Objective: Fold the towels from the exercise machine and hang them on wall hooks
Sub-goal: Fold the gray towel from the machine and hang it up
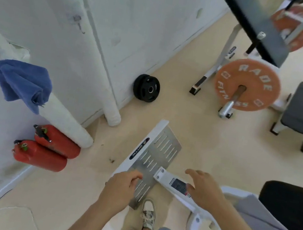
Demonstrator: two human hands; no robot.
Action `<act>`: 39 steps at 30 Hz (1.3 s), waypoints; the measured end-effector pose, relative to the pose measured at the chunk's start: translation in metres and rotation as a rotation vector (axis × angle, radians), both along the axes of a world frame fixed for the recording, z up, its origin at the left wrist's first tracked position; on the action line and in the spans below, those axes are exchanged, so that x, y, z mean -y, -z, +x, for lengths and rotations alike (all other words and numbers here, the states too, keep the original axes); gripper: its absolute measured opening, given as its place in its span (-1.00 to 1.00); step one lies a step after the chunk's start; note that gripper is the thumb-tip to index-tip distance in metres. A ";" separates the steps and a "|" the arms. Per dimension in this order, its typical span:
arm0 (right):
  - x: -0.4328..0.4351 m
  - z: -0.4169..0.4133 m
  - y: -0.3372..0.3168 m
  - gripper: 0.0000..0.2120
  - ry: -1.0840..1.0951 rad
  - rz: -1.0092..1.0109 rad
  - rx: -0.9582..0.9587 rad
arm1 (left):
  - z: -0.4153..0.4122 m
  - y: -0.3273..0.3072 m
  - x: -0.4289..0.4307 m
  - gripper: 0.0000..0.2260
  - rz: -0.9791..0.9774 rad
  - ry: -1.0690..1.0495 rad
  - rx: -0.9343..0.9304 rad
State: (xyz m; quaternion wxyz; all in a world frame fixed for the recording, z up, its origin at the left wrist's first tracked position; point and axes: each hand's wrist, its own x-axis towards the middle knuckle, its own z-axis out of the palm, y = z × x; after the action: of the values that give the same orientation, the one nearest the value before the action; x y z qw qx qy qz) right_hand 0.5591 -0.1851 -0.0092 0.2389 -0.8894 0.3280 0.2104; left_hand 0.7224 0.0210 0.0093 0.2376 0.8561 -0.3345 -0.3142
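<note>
Both hands empty, left hand [122, 186] loosely curled and right hand [205, 191] spread, I judge I should reach for the grey towel [264, 220] draped on the machine [166, 177] right of that hand, pinching two corners for a square fold.

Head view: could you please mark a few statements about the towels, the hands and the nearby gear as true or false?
1. The blue towel hangs on the wall. True.
2. The right hand grips the grey towel. False: the hand is open and holds nothing; the towel lies draped over the exercise machine.
3. Two red fire extinguishers sit side by side at the wall. True.
4. The black weight plate is loaded on a bar. False: it leans against the wall.
5. The left hand holds nothing. True.
</note>
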 end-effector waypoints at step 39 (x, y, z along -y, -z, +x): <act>0.077 -0.444 0.057 -0.52 0.436 -0.145 0.196 | -0.497 0.086 0.174 -0.77 -0.085 0.290 -0.066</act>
State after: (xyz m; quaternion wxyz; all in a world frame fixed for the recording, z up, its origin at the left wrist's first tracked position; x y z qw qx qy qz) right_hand 0.1150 -0.2619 -0.0664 0.2449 -0.8286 0.5016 0.0429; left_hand 0.2256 -0.1534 -0.0765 0.2367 0.7772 -0.4597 -0.3586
